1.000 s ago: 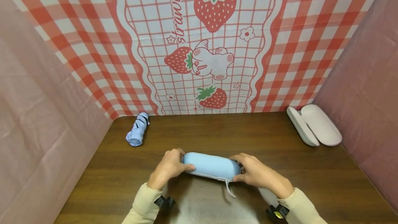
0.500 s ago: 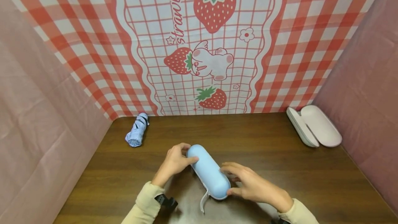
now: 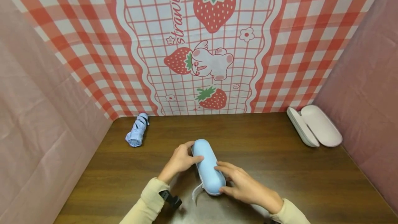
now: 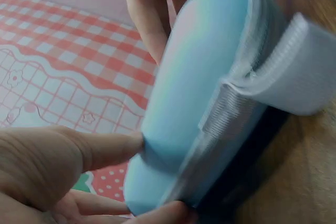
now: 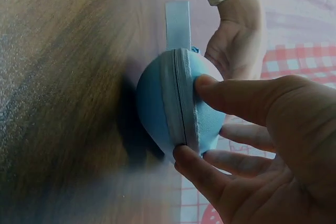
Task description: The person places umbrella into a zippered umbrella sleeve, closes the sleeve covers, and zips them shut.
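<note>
A light blue zippered case (image 3: 207,165) lies obliquely across the middle of the wooden table. The left hand (image 3: 182,158) grips its far end, thumb on top and fingers at the side. At the near right end, the right hand (image 3: 247,184) holds the case between thumb and fingers. In the left wrist view, the left thumb and fingers (image 4: 107,148) pinch the case (image 4: 194,72), and a pale strap (image 4: 307,66) sticks out from the zipper. The right wrist view shows the right hand (image 5: 283,135) with thumb and fingertips on the rounded, zipped end (image 5: 181,103).
A folded light blue umbrella (image 3: 137,130) lies at the back left of the wooden table (image 3: 124,182). An opened white case (image 3: 320,125) sits at the back right. A checked strawberry cloth (image 3: 214,61) hangs behind, with pink cloth at both sides.
The blue case has turned from lying nearly crosswise to pointing mostly away from the body. Both hands moved with it; the right hand came nearer and then left, and the strap swung left.
</note>
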The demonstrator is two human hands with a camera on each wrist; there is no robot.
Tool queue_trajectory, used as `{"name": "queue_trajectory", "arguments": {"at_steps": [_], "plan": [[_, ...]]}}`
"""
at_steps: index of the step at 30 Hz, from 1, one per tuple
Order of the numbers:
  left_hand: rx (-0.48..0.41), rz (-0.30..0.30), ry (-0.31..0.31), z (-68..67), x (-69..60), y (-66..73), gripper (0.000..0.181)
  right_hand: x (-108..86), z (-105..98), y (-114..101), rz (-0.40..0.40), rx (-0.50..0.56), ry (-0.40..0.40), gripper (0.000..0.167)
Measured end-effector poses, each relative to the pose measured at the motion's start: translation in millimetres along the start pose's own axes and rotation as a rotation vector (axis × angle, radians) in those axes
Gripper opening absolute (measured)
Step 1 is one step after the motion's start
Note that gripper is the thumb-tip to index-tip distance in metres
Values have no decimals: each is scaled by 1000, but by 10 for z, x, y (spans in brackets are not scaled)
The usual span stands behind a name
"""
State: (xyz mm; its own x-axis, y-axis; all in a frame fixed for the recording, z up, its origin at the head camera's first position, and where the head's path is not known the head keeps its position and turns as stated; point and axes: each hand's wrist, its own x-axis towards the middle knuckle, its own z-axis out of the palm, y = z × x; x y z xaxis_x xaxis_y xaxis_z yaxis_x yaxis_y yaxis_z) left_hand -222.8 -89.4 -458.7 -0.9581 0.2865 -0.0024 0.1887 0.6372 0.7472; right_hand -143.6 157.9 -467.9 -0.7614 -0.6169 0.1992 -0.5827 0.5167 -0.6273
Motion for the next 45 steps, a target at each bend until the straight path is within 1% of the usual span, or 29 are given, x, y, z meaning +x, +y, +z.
{"name": "queue_trajectory", "arguments": {"at_steps": [3,5,8,11,15,17,19,21,23,26,28,32,39,45], "plan": [[41,-5,-23,-17,-5,65,74,16,23,13,10,46,22,59],[51,-15,-48,-27,-14,108,75,31,37,27,16,62,41,58],[61,-13,-80,-31,-7,156,75,80,56,59,36,76,73,57],[53,2,-92,-26,25,156,71,155,74,96,59,82,94,57],[22,-2,-81,-38,87,91,66,284,90,139,75,81,105,57],[-6,-16,-79,-54,124,46,64,359,93,152,87,86,100,58],[-55,-28,-79,-76,170,2,63,437,96,161,100,91,97,58],[-124,-50,-84,-102,215,-42,62,512,101,163,108,84,96,58],[-215,-84,-94,-125,259,-88,62,586,105,161,111,67,98,57],[-338,-144,-105,-167,310,-137,63,694,114,159,118,56,98,57],[-383,-171,-105,-192,340,-168,63,767,117,159,118,44,103,56],[-429,-206,-93,-238,400,-222,63,895,127,171,130,36,117,56],[-451,-221,-83,-307,489,-305,63,1063,158,221,160,63,131,58],[-484,-258,-80,-359,567,-373,62,1191,178,243,207,77,129,59]]}}
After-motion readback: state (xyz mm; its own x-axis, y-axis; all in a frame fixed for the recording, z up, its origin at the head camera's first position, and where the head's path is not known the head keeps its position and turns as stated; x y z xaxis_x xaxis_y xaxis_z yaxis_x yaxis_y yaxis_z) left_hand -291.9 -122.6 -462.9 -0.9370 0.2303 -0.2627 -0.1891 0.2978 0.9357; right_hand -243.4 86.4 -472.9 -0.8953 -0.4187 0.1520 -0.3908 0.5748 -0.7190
